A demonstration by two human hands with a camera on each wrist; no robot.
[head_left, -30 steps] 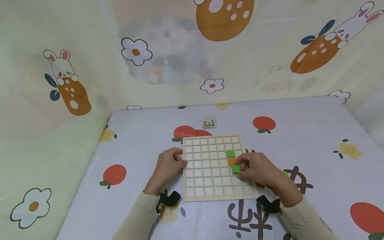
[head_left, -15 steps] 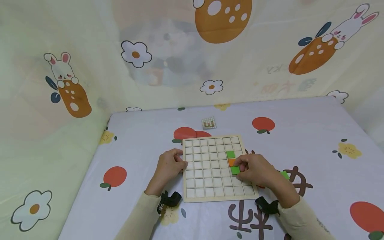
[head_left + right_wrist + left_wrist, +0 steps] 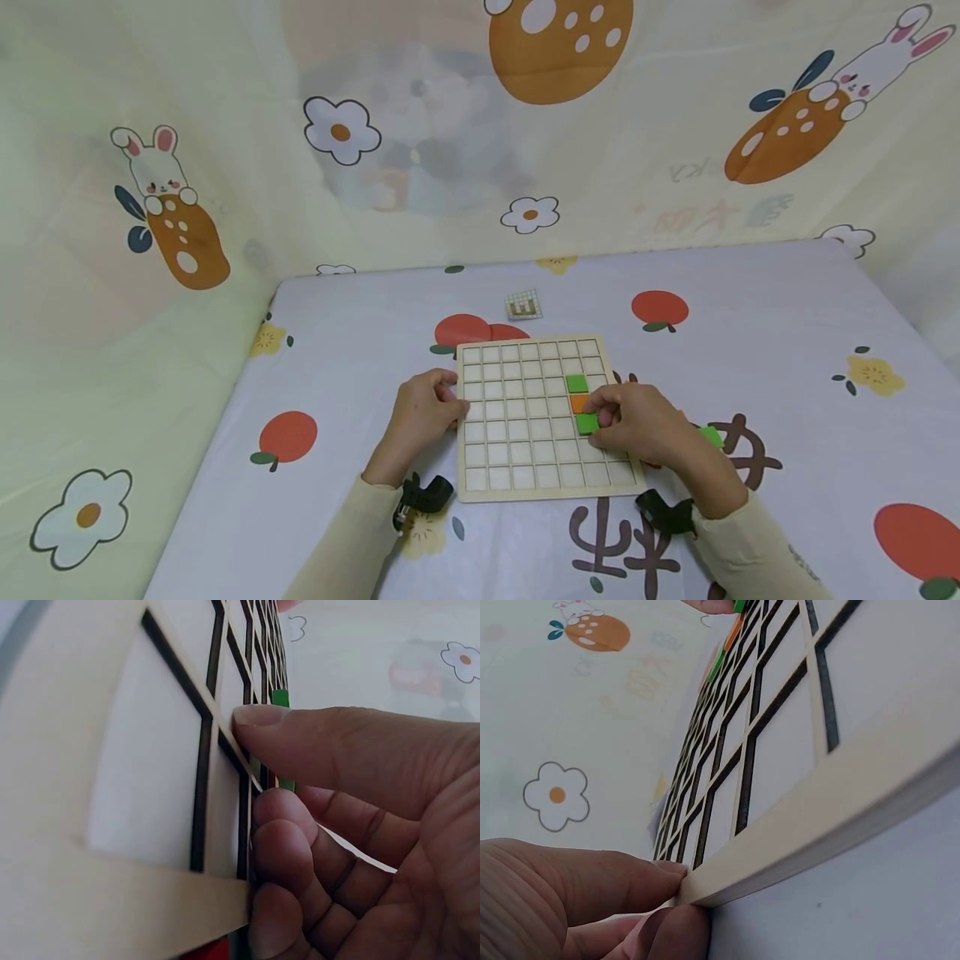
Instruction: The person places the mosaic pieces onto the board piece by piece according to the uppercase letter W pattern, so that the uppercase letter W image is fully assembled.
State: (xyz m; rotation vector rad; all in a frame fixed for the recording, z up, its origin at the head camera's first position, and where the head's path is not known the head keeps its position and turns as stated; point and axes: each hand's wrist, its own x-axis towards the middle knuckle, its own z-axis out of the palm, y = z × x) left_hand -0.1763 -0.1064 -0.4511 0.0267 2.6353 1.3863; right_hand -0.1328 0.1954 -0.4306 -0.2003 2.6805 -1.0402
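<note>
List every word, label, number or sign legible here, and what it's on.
Back curtain: faint reversed lettering, perhaps "KY"; marks below it too faint.
Tablecloth: large brown characters, some cut off or covered; I cannot read them.
Right sleeve: small dark marks, too small to read.
Board and tiles: no text visible.

A table covered with a pale lilac-white cloth (image 3: 360, 350), printed with round red fruit (image 3: 288, 441), yellow flowers (image 3: 876, 377) and dark brown characters (image 3: 600, 537), carries everything. Near its middle lies a roughly square, light wooden board (image 3: 517, 454) with a raised grid of cells. Just beyond the board's far edge lies a small, pale, checked square piece (image 3: 522, 305). Right of the board lie a bright green tile (image 3: 711, 437) and a mostly hidden orange piece (image 3: 681, 414).
</note>
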